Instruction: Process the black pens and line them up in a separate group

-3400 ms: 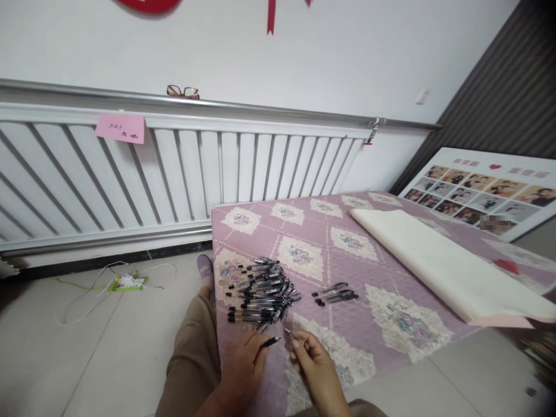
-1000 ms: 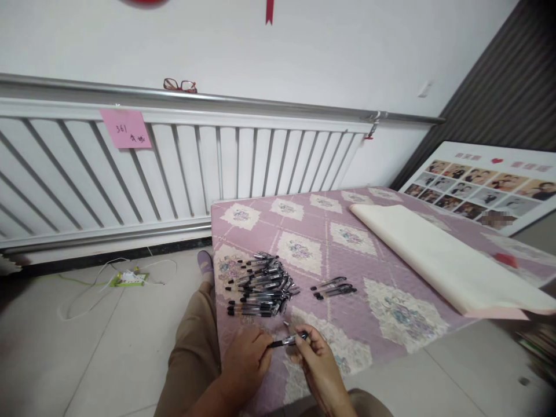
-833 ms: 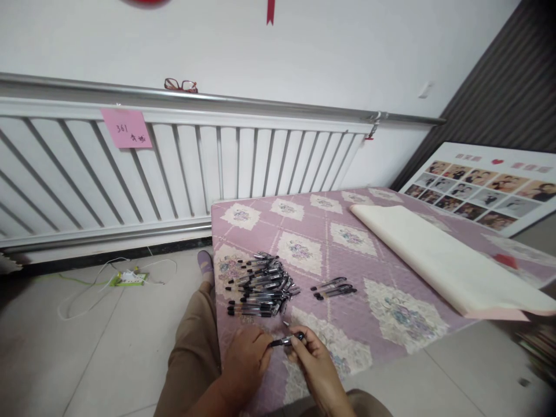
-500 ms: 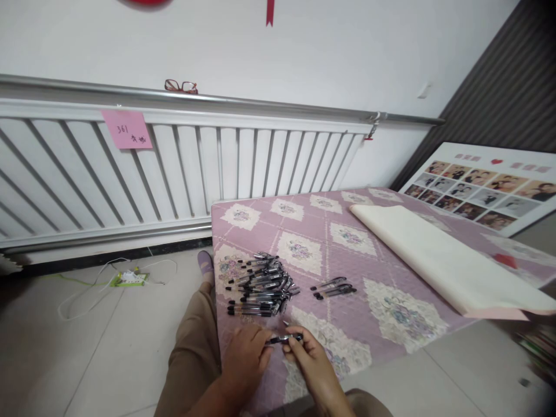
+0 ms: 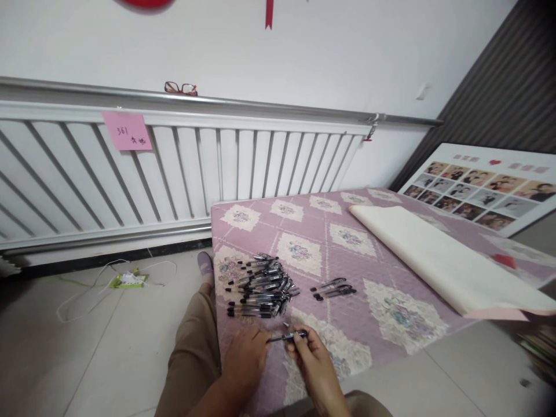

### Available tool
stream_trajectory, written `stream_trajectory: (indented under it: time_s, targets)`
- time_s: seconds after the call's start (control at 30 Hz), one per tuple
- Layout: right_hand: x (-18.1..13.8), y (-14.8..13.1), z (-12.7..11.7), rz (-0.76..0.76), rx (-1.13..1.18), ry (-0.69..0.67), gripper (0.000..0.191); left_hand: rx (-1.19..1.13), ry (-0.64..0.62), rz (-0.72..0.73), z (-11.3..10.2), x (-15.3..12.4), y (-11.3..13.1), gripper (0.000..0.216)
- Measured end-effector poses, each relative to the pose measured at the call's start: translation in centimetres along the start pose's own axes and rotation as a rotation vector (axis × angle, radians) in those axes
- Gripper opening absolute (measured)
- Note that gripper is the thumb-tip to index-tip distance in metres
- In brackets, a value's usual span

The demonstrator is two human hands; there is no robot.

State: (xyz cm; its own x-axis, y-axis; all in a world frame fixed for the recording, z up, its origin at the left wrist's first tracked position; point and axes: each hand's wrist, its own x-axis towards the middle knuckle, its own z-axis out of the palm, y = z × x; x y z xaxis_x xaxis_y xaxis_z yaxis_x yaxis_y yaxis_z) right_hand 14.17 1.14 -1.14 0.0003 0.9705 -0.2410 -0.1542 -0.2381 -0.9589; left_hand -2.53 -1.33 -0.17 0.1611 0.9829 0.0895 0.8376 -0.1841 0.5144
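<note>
A black pen [image 5: 288, 336] lies level between my hands, low over the near part of the cloth. My right hand [image 5: 316, 362] is closed on its thick dark grip part. The fingers of my left hand [image 5: 245, 354] pinch the thin dark left end; their tips are partly hidden. A small pointed piece [image 5: 285, 325] shows just above the right fingers; I cannot tell if it is held or lying down. Just beyond my hands lies a pile of pens [image 5: 260, 286], clear with black ends. To its right, several pens [image 5: 333, 288] lie side by side, apart from the pile.
A purple flowered cloth [image 5: 343, 260] covers the surface. On its right lies a cream folded sheet [image 5: 425, 249], with a photo board [image 5: 482, 188] behind. A white radiator [image 5: 243, 156] runs along the wall, glasses [image 5: 180, 88] on its pipe. A power strip [image 5: 129, 281] is on the floor.
My right hand has shifted slightly right with the pen's thick part. A longer thin dark length now shows between it and my left hand. The pen groups lie as before.
</note>
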Motion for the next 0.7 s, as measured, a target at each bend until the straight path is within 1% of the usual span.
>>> stream_trajectory:
  time_s: [0.23,0.5,0.6,0.7]
  targets:
    - [-0.1,-0.4,0.1,0.021,-0.072,-0.041,0.041,-0.076,0.059,0.059,0.0,0.0,-0.3,0.026]
    - [0.1,-1.0,0.2,0.027,-0.098,-0.144,0.037,-0.153,0.142,0.103,0.1,0.0,-0.6,0.024]
    - [0.1,-1.1,0.3,0.037,-0.097,-0.144,0.036,-0.142,0.151,0.097,0.2,0.0,-0.6,0.025]
    - [-0.2,-1.1,0.5,0.042,-0.067,-0.098,0.039,-0.134,0.146,0.097,0.7,-0.1,-0.7,0.025]
